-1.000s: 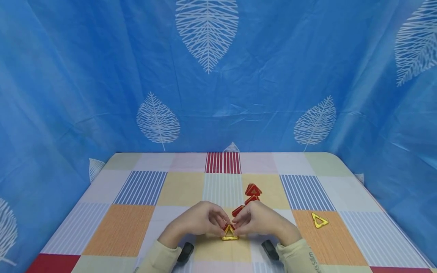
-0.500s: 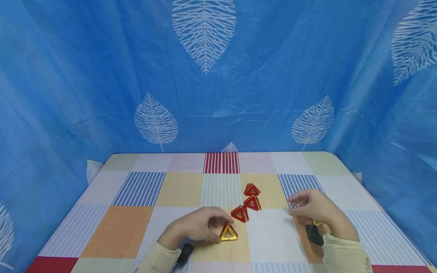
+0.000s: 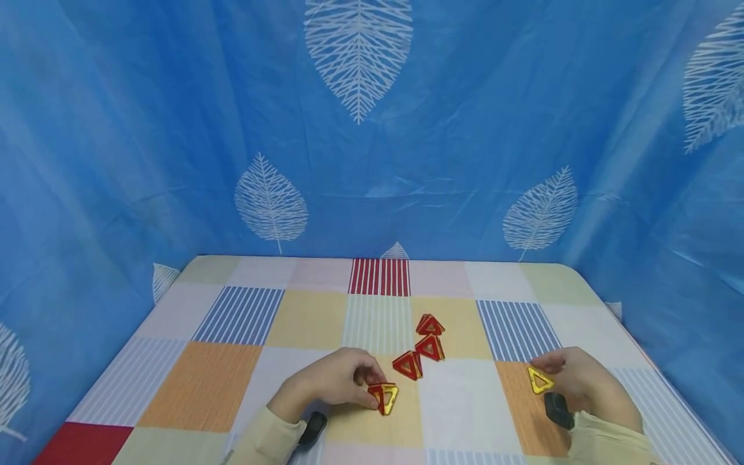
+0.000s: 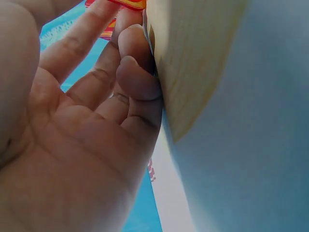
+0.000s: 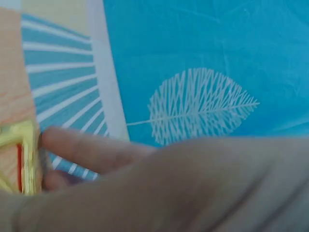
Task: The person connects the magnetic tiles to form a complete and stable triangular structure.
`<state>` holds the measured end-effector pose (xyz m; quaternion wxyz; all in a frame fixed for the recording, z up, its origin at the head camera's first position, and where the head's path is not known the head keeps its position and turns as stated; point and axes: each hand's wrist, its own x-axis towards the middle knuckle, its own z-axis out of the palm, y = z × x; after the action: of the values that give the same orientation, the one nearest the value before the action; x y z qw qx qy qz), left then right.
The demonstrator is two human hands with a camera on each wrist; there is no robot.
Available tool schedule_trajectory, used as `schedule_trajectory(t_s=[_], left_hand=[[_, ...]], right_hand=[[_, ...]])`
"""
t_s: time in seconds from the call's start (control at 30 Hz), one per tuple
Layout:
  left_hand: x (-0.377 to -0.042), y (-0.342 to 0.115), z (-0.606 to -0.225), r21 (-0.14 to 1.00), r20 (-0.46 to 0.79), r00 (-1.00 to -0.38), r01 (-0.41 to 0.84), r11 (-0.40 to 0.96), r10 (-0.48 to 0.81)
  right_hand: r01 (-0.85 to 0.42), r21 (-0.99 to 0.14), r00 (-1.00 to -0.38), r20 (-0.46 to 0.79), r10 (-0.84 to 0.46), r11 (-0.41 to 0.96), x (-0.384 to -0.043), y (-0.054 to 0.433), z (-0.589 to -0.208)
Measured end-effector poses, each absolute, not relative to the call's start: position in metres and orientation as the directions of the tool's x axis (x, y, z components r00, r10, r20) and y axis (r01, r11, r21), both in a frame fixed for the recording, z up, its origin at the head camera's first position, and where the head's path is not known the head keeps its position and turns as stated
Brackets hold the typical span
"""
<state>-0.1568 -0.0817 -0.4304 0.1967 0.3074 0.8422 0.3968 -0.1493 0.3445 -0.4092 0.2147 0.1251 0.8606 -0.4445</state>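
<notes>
In the head view my left hand (image 3: 340, 381) is low at the table's middle, its thumb and fingers pinching a joined red-and-yellow piece of triangular tiles (image 3: 390, 399). The left wrist view shows red and yellow edges (image 4: 133, 4) at the fingertips, mostly out of frame; the lower fingers curl against the table. At the right, my right hand (image 3: 589, 384) grips the edge of a yellow triangular tile (image 3: 540, 381) over an orange square. Fingers meet that tile's side in the right wrist view, where a red inner edge shows; the thumb's contact is unclear.
Several red triangular pieces with yellow edges form a slanting row: a near one (image 3: 408, 365), a middle one (image 3: 430, 347) and a far one (image 3: 429, 325). A patchwork cloth (image 3: 314, 320) covers the table. Blue leaf-print curtains (image 3: 442, 148) stand behind and at both sides.
My right hand has left the joined piece and moved right to the yellow triangular tile, which has shifted slightly. The left hand stays near its place, and the piece there has turned.
</notes>
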Motion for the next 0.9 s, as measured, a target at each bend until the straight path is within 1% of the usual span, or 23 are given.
schedule_trajectory(t_s=[0.03, 0.1, 0.23, 0.4, 0.5, 0.57, 0.67, 0.8, 0.9], left_hand=[[-0.156, -0.082, -0.430, 0.794, -0.092, -0.739, 0.350, 0.497, 0.668], [-0.155, -0.082, -0.430, 0.803, -0.098, -0.746, 0.332, 0.495, 0.659], [-0.155, -0.082, -0.430, 0.810, -0.099, -0.747, 0.322, 0.489, 0.657], [-0.155, -0.082, -0.431, 0.809, -0.094, -0.745, 0.330, 0.486, 0.661], [-0.156, -0.082, -0.432, 0.807, -0.089, -0.744, 0.336, 0.485, 0.663], [-0.156, -0.081, -0.433, 0.809, -0.087, -0.743, 0.337, 0.482, 0.664], [-0.156, -0.081, -0.434, 0.812, -0.087, -0.742, 0.334, 0.478, 0.665], [-0.156, -0.082, -0.435, 0.813, -0.090, -0.742, 0.330, 0.479, 0.664], [-0.157, -0.082, -0.436, 0.812, -0.090, -0.743, 0.331, 0.481, 0.663]], right_hand=[[0.431, -0.725, -0.867, -0.498, 0.023, 0.538, -0.149, 0.344, -0.410], [0.456, -0.729, -0.857, -0.515, 0.030, 0.511, -0.148, 0.344, -0.411], [0.467, -0.719, -0.857, -0.511, 0.064, 0.515, -0.149, 0.345, -0.415], [0.400, -0.694, -0.893, -0.441, 0.085, 0.598, -0.150, 0.341, -0.415], [0.373, -0.732, -0.909, -0.412, 0.067, 0.570, -0.152, 0.339, -0.415], [0.362, -0.735, -0.914, -0.400, 0.065, 0.573, -0.153, 0.337, -0.416], [0.345, -0.692, -0.919, -0.387, 0.077, 0.634, -0.156, 0.337, -0.416], [0.244, -0.581, -0.947, -0.315, 0.062, 0.777, -0.159, 0.336, -0.413], [0.121, -0.562, -0.973, -0.229, -0.014, 0.818, -0.159, 0.331, -0.409]])
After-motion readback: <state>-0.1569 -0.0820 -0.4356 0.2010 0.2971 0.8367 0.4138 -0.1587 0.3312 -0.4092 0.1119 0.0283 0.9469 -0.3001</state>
